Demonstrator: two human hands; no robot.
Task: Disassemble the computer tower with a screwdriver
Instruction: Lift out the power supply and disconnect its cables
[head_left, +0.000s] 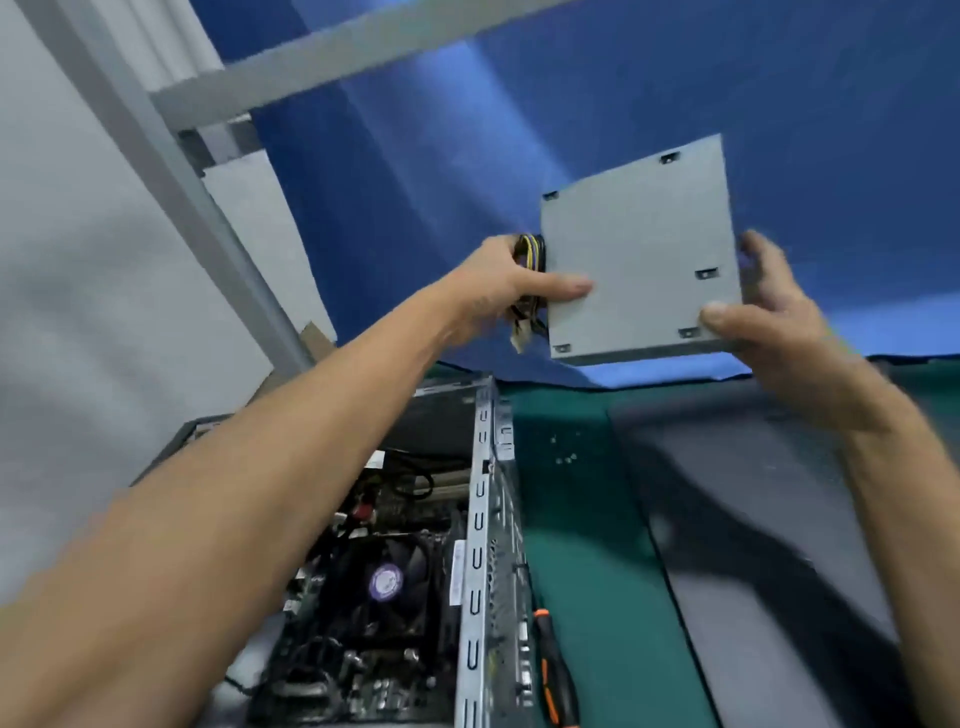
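Box: a grey metal box (641, 249) is held up in the air, above the computer tower (480, 545) and a bit to its right.
Left hand: the left hand (498, 291) is closed on the left edge of the box. Its thumb (566, 288) is laid flat on the grey face. The other fingers are hidden behind the box.
Right hand: the right hand (769, 312) is closed on the right edge of the box. Its thumb (727, 317) is pressed on the near corner, and its fingers are curled round the far side.
Wires: a bunch of yellow and black wires (530, 249) is seen at the left side of the box, tucked under the left hand. A white plug (519, 335) is hung from them, high above the tower.
Tower: the tower is set on a green mat (582, 519) with its open side turned up. A round fan (389, 582) with a purple sticker is seen inside.
Screwdriver: a screwdriver (556, 670) with an orange and black handle is laid on the mat, just beside the tower's right wall.
Small bits: a few tiny pale bits (566, 457) are dotted on the mat to the right of the tower's far end. They are too small to be told apart.
Panel: a wide dark grey sheet (727, 467) is laid flat to the right of the tower.
Cloth: a blue cloth (519, 130) is hung behind the tower.
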